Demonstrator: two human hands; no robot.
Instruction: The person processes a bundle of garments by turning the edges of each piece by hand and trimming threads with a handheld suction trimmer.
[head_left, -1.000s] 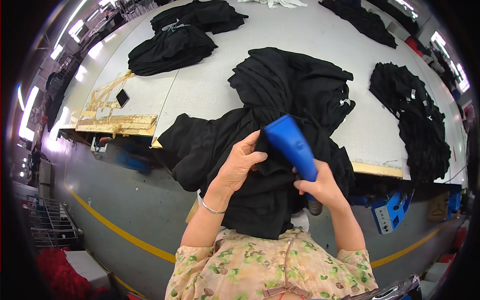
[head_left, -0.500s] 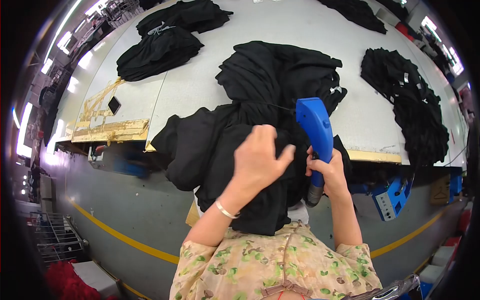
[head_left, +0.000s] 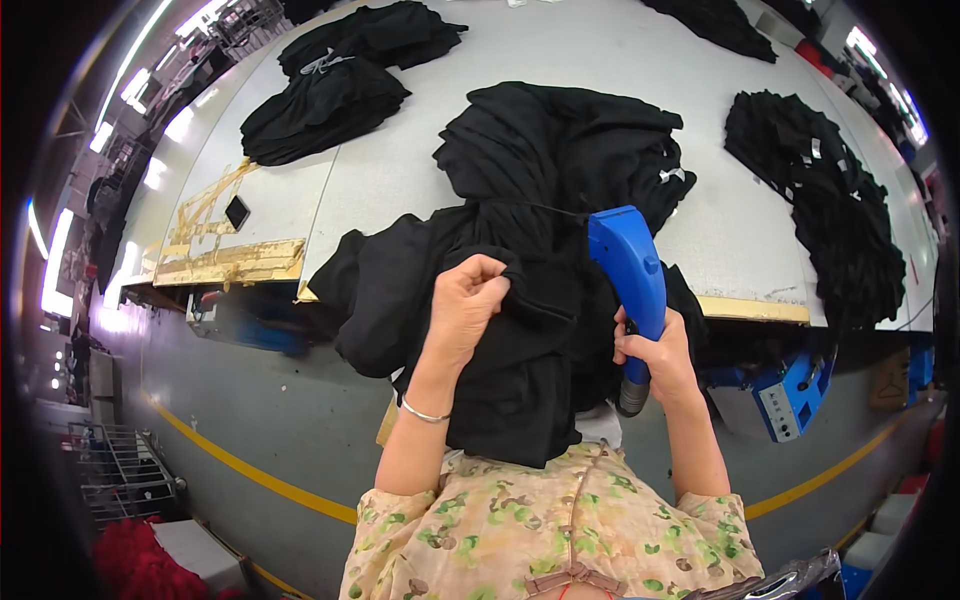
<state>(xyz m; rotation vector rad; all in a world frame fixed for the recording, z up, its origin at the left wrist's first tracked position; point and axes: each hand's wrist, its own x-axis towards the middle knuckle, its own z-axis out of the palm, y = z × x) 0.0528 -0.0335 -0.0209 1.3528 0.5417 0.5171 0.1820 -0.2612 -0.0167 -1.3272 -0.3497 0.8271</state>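
A black garment hangs over the table's front edge towards my body. My left hand pinches a fold of it and lifts the fabric slightly. To the right, my right hand is wrapped round the grip of a blue handheld tool with a dark ribbed hose end at its bottom. The tool's wide head points away from me, above the black fabric. Its exact kind I cannot make out. Behind it lies a heap of black garments with small white labels at its right side.
More black garment piles lie on the white table: one at the back left, another at the right. A phone-like dark object rests near worn yellow tape. Below the right edge hangs a blue box with controls.
My left hand has moved left from over the garment and closed on a fold, raising it. My right hand and the blue tool have shifted only slightly.
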